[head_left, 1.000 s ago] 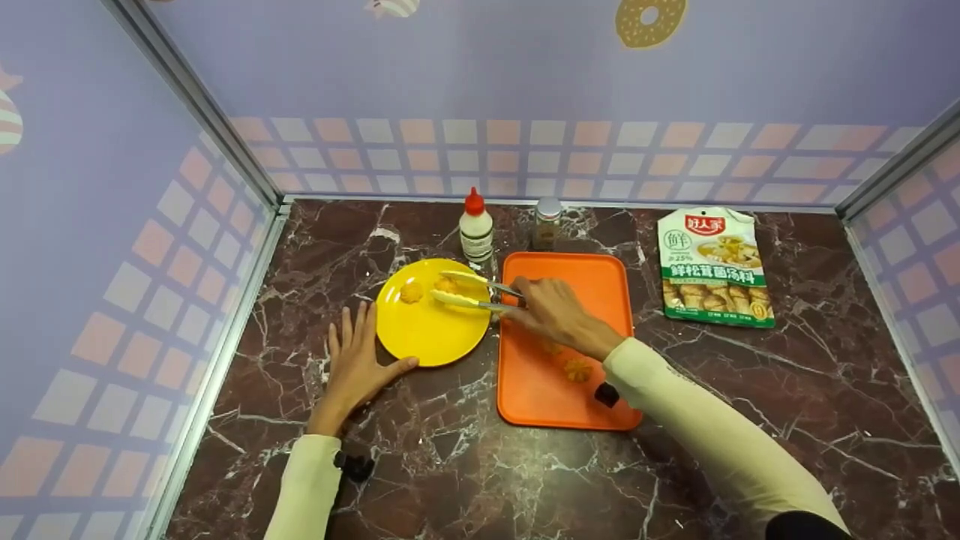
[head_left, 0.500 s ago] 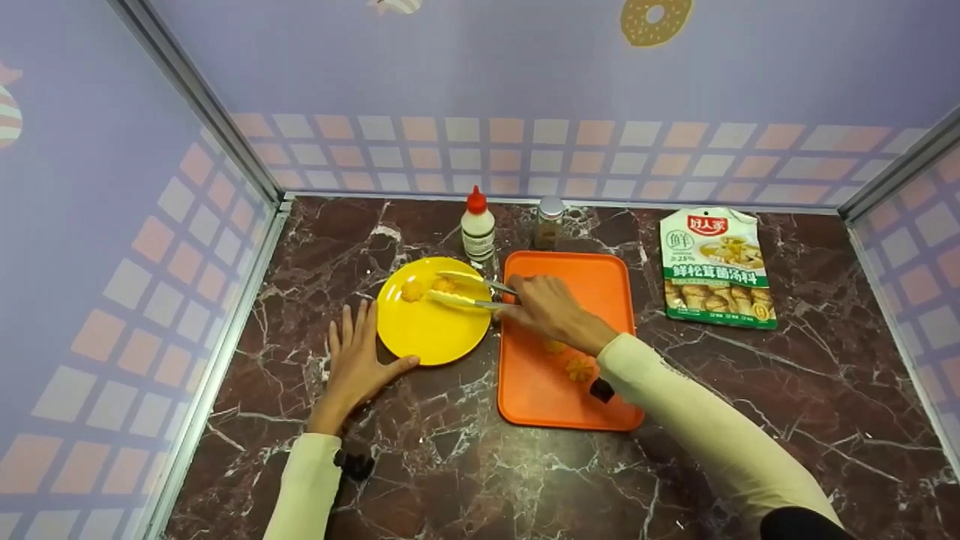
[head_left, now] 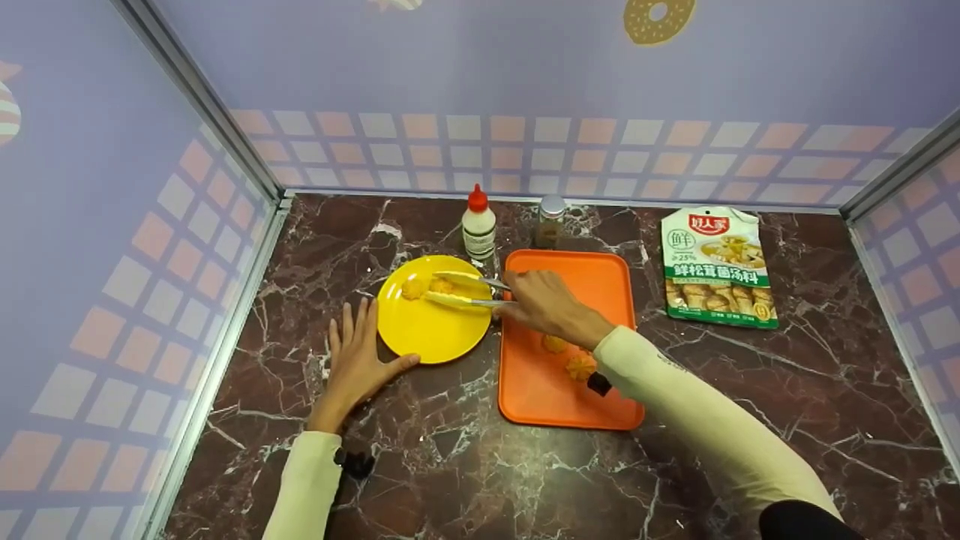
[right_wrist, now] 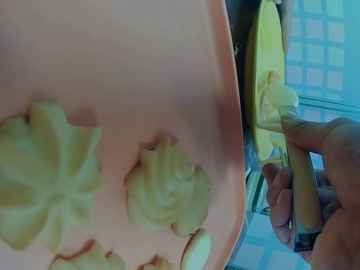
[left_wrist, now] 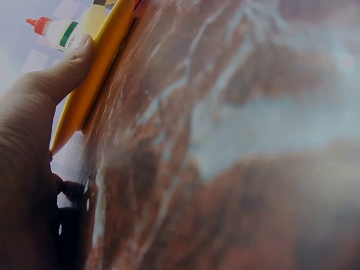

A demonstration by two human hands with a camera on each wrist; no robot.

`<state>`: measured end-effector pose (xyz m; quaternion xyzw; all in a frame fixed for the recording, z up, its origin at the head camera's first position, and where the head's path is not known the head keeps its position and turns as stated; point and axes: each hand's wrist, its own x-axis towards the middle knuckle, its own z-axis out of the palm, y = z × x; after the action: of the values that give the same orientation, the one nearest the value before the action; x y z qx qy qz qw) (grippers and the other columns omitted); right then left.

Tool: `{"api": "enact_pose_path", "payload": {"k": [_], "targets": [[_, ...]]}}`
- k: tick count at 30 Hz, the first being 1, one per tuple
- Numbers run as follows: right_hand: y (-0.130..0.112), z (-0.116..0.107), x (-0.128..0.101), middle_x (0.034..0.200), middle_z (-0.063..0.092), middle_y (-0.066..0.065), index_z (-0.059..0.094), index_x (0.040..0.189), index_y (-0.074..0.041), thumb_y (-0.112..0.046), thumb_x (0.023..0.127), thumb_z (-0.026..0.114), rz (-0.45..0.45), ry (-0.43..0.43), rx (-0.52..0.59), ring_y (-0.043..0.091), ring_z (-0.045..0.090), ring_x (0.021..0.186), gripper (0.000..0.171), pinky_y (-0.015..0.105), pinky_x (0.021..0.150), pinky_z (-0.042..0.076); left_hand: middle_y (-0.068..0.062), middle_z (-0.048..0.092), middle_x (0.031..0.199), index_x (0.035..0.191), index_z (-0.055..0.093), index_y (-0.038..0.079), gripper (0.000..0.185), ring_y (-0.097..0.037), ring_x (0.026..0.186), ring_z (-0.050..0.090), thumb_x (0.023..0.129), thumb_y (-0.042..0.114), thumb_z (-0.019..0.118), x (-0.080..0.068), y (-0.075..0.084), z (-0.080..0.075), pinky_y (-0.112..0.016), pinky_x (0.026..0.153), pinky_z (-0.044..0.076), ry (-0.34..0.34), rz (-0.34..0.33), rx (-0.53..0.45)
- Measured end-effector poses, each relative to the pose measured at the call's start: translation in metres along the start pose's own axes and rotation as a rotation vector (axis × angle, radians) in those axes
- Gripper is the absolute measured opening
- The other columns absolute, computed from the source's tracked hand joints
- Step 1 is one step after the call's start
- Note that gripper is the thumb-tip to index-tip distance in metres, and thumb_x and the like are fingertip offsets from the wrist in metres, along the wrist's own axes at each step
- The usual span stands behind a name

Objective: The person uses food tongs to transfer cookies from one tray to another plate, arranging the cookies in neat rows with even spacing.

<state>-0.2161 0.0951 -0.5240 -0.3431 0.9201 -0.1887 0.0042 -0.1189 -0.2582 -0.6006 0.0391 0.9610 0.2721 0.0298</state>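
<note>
My right hand [head_left: 549, 301] grips metal tongs [head_left: 480, 303] with pale yellow tips, thumb along the handle in the right wrist view. The tips reach over the yellow plate [head_left: 442, 341], one on each side of a swirl-piped cookie [head_left: 442, 286]. Close to its left lies a second cookie [head_left: 412, 289] on the plate. At the plate's left edge, my left hand [head_left: 355, 371] has its fingers spread and straight. Its thumb [left_wrist: 81, 55] touches the plate rim in the left wrist view.
An orange tray [head_left: 525, 401] right of the plate carries several cookies [head_left: 580, 367], partly under my right forearm. Behind stand a red-capped squeeze bottle [head_left: 478, 229] and a small spice jar [head_left: 550, 223]. A food pouch [head_left: 718, 270] lies at the right. Walls border the marble-patterned table.
The tongs and the cookie between their tips have moved slightly left, closer to the other cookie on the plate. My left hand stays where it was.
</note>
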Motion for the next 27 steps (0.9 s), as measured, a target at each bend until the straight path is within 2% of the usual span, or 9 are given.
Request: {"api": "enact_pose_path", "payload": {"k": [5,13,20,27], "targets": [[-0.0039,-0.0017,0.0033,0.070,0.053,0.003,0.072,0.110,0.003,-0.034,0.100,0.085,0.021,-0.023,0.010,0.018,0.046,0.058,0.041,0.036,0.052,0.041,-0.018,0.000,0.185,0.178,0.004,0.007,0.137,-0.043,0.169,-0.014,0.087,0.074,0.080,0.0003,-0.0006,0.0003,-0.062,0.132,-0.017,0.001,0.002,0.001],[-0.0073,-0.0017,0.0065,0.076,0.065,0.008,0.074,0.107,0.002,-0.035,0.100,0.085,0.019,-0.033,0.008,0.022,0.056,0.061,0.039,0.044,0.058,0.052,-0.018,-0.001,0.185,0.178,0.004,0.008,0.136,-0.043,0.169,-0.014,0.087,0.074,0.080,0.0002,-0.0006,0.0000,-0.062,0.132,-0.017,-0.005,0.003,-0.003],[-0.0061,-0.0011,0.0072,0.074,0.066,0.007,0.073,0.109,0.002,-0.035,0.100,0.085,0.031,-0.061,0.040,0.024,0.060,0.063,0.040,0.045,0.059,0.054,-0.019,0.000,0.185,0.178,0.006,0.006,0.135,-0.044,0.169,-0.013,0.087,0.073,0.081,0.0010,0.0015,-0.0014,-0.061,0.132,-0.017,0.002,0.004,-0.019],[-0.0057,0.0001,0.0054,0.078,0.068,0.009,0.073,0.111,0.003,-0.034,0.099,0.086,0.028,-0.043,0.052,0.025,0.063,0.064,0.042,0.045,0.059,0.055,-0.018,-0.001,0.185,0.178,0.004,0.008,0.136,-0.043,0.169,-0.015,0.087,0.074,0.080,0.0003,0.0006,-0.0007,-0.061,0.132,-0.018,-0.006,-0.004,-0.015]]}}
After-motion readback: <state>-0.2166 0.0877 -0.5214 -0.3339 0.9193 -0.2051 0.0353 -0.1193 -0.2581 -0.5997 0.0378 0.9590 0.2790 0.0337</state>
